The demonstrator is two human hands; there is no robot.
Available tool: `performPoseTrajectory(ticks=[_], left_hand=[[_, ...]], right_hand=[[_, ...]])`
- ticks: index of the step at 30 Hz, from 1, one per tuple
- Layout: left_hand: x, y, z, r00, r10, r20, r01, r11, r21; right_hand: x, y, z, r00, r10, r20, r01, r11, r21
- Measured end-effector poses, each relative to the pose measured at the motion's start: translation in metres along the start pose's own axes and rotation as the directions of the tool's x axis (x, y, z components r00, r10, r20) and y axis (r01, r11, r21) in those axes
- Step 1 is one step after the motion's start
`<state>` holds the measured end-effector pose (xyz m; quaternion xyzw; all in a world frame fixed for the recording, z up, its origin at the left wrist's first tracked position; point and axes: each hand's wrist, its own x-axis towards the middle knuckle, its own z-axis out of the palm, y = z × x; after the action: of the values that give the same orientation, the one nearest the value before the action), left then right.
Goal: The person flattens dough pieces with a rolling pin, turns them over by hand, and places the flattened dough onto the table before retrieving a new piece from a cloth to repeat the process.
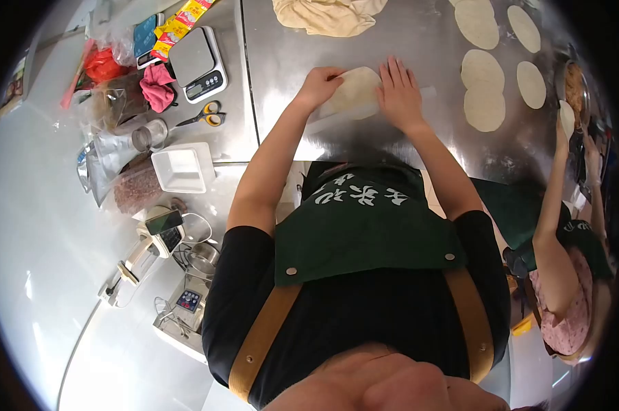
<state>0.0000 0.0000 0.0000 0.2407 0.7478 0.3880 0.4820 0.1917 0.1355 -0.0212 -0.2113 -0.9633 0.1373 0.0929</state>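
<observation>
A thin round dough wrapper (359, 85) lies on the steel table in front of me. My left hand (318, 87) has its fingers curled at the wrapper's left edge, thumb and fingertips pinching the dough. On the wrapper's right side, my right hand (399, 96) lies flat with its fingers stretched out. A pale, blurred bar, seemingly a rolling pin (367, 111), runs slantwise across the near part of the wrapper and passes beneath my right palm. Beyond my hands sits a large crumpled mass of dough (330, 15).
Several rolled wrappers (485, 109) lie to the right. Farther right, a co-worker's hand holds a wrapper (566, 120) beside a bowl of filling (574, 85). On the left are a scale (198, 65), scissors (206, 115), a pink cloth (158, 88) and a white tray (179, 170).
</observation>
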Motion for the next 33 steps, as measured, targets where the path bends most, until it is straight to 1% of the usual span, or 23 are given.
performPoseTrajectory(ticks=[2,3,5,7,8,11,14,17,18,20,22,23,24,25,26,28,29,32,33], left_hand=[[0.002,0.011,0.003,1.0,-0.018,0.02,0.019,0.998,-0.068],[0.002,0.004,0.005,0.998,-0.051,0.048,0.056,0.994,-0.095],[0.014,0.0,-0.001,0.995,-0.081,0.053,0.086,0.992,-0.094],[0.028,0.015,-0.002,0.991,-0.089,0.097,0.096,0.993,-0.069],[0.028,0.019,-0.004,0.987,-0.104,0.121,0.111,0.993,-0.05],[0.037,0.015,-0.01,0.976,-0.055,0.21,0.036,0.995,0.094],[0.045,0.012,-0.009,0.96,-0.057,0.276,0.004,0.982,0.189],[0.044,0.024,-0.008,0.959,-0.093,0.268,0.023,0.967,0.254],[0.046,0.026,-0.008,0.958,-0.088,0.271,0.014,0.965,0.263],[0.047,0.023,-0.001,0.956,-0.082,0.283,0.004,0.964,0.266],[0.043,0.031,0.003,0.957,-0.032,0.288,-0.091,0.91,0.405],[0.039,0.035,0.005,0.957,-0.011,0.29,-0.133,0.872,0.472],[0.032,0.039,0.012,0.972,0.001,0.234,-0.141,0.799,0.585],[0.024,0.045,0.023,0.984,0.02,0.178,-0.139,0.71,0.69],[0.015,0.052,0.029,0.991,0.052,0.124,-0.13,0.605,0.786],[-0.014,0.067,0.034,0.971,0.171,0.167,-0.236,0.578,0.781],[-0.025,0.073,0.034,0.955,0.229,0.189,-0.288,0.559,0.777],[-0.04,0.084,0.017,0.984,0.18,0.001,-0.151,0.822,0.55],[-0.038,0.078,0.015,0.984,0.178,-0.023,-0.138,0.834,0.534]], right_hand=[[-0.011,0.001,-0.007,0.999,-0.009,0.035,0.012,0.996,-0.083],[-0.009,-0.005,-0.01,0.998,0.006,0.058,0.0,0.995,-0.099],[0.03,-0.012,-0.008,1.0,0.012,0.026,-0.009,0.994,-0.105],[0.059,-0.005,0.001,0.999,0.041,-0.023,-0.043,0.994,-0.105],[0.063,-0.007,0.003,0.997,0.061,-0.042,-0.065,0.993,-0.095],[0.013,-0.009,0.004,0.997,0.074,0.017,-0.072,0.992,-0.105],[0.025,-0.011,0.0,0.997,0.077,0.03,-0.073,0.99,-0.12],[0.066,-0.01,0.016,0.994,0.081,-0.068,-0.086,0.992,-0.087],[0.06,-0.009,0.015,0.994,0.073,-0.086,-0.078,0.996,-0.053],[0.02,-0.007,0.008,0.993,0.054,-0.103,-0.053,0.999,0.005],[-0.023,-0.006,-0.014,0.997,0.015,0.071,-0.014,1.0,-0.006],[-0.04,-0.004,-0.023,0.997,-0.048,0.063,0.047,0.999,0.018],[-0.055,0.0,-0.032,0.992,-0.111,0.053,0.109,0.993,0.043],[-0.066,0.003,-0.037,0.984,-0.174,0.037,0.171,0.983,0.069],[-0.071,0.008,-0.039,0.978,-0.191,0.079,0.184,0.979,0.086],[-0.081,0.014,-0.044,0.961,-0.222,0.167,0.203,0.971,0.127],[-0.085,0.015,-0.047,0.964,-0.208,0.168,0.184,0.972,0.147],[-0.088,0.021,-0.068,0.971,-0.167,0.171,0.133,0.972,0.194],[-0.088,0.023,-0.073,0.973,-0.16,0.17,0.124,0.971,0.205]])
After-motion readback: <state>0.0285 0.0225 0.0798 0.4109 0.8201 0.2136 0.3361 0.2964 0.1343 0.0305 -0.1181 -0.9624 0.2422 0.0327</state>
